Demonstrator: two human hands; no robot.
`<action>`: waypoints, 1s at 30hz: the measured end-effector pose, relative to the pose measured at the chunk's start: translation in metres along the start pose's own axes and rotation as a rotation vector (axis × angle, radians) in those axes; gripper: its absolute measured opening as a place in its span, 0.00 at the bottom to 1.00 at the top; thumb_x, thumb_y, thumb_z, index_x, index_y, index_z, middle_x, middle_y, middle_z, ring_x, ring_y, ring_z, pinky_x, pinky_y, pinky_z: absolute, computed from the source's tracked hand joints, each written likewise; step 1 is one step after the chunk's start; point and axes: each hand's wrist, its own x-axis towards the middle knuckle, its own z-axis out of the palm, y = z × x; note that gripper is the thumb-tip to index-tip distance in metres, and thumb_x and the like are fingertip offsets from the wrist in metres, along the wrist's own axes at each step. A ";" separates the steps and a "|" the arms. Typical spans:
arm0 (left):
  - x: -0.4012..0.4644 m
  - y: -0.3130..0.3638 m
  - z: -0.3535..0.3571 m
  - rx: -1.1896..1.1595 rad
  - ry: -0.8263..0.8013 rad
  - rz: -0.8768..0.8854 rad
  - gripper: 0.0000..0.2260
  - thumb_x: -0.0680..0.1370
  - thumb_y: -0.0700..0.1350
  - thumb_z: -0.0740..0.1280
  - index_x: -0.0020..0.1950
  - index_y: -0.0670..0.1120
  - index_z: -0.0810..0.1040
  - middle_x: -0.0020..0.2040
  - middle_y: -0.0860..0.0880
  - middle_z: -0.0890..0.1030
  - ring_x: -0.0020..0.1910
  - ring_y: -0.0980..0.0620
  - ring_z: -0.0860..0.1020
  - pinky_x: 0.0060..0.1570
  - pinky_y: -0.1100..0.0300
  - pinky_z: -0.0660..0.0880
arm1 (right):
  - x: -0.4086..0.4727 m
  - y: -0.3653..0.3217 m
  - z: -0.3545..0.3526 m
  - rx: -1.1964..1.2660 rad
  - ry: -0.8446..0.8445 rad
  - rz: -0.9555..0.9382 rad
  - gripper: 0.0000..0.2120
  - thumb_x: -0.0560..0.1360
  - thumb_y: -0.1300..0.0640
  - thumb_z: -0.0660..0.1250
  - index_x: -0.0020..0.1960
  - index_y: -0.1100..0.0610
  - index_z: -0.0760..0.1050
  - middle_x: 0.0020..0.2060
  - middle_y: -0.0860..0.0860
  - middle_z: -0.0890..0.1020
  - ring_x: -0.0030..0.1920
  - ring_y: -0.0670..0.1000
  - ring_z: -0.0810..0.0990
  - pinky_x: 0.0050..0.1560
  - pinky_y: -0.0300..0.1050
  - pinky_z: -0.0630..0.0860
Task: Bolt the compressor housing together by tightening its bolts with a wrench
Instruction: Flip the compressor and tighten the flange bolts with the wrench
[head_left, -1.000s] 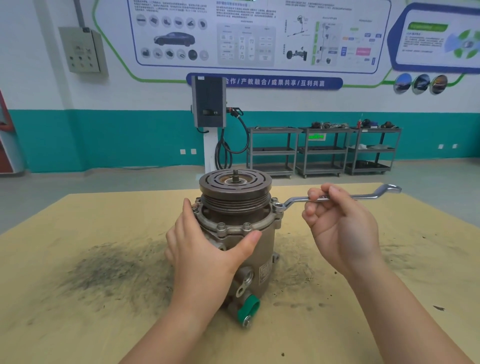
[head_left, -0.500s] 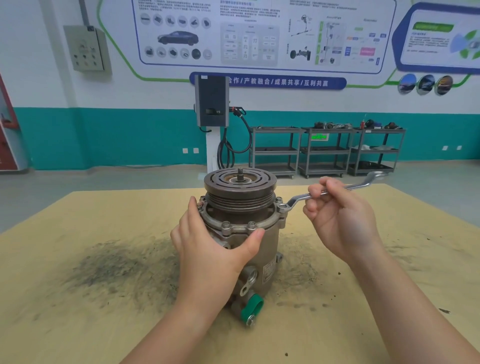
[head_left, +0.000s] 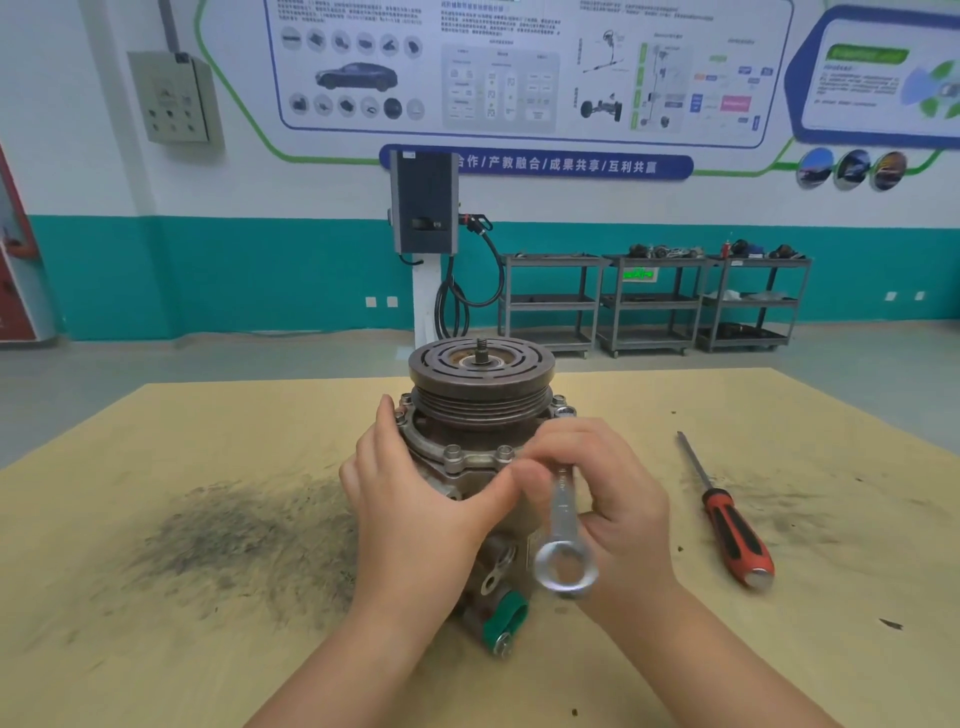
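The compressor stands upright on the yellow table, its grooved pulley on top and a ring of bolts around the housing flange. My left hand wraps the housing's left front side. My right hand grips a silver ring wrench in front of the housing. The wrench's handle points toward me, its free ring end nearest the camera. Its far end is hidden by my fingers near the front flange bolts.
A red-and-black screwdriver lies on the table to the right of my right hand. A green cap sits on a port at the compressor's base. Dark grime marks the table at left. Tool carts stand by the far wall.
My right hand has swung the wrench from the right-side bolt, where it pointed right, around to the front of the housing. It now points toward me. My left hand stays on the housing.
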 end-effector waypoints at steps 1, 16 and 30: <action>0.000 0.000 0.000 -0.002 0.001 0.002 0.60 0.55 0.77 0.63 0.81 0.51 0.51 0.73 0.56 0.62 0.71 0.62 0.54 0.68 0.59 0.57 | 0.002 0.000 -0.004 0.052 0.031 0.003 0.12 0.81 0.52 0.61 0.45 0.58 0.77 0.40 0.53 0.80 0.43 0.50 0.78 0.46 0.41 0.75; 0.028 -0.017 -0.023 -0.263 -0.261 -0.007 0.57 0.54 0.68 0.73 0.80 0.57 0.57 0.72 0.60 0.71 0.68 0.58 0.73 0.64 0.58 0.76 | 0.038 0.022 -0.042 0.996 0.349 0.951 0.13 0.82 0.61 0.52 0.42 0.59 0.70 0.33 0.54 0.77 0.27 0.49 0.71 0.28 0.39 0.69; 0.028 -0.018 -0.020 -0.166 -0.307 -0.019 0.56 0.57 0.74 0.68 0.81 0.60 0.49 0.70 0.64 0.62 0.71 0.62 0.62 0.71 0.55 0.63 | 0.011 -0.001 -0.011 0.246 0.384 0.232 0.13 0.83 0.54 0.55 0.47 0.41 0.76 0.38 0.57 0.79 0.36 0.56 0.77 0.37 0.53 0.73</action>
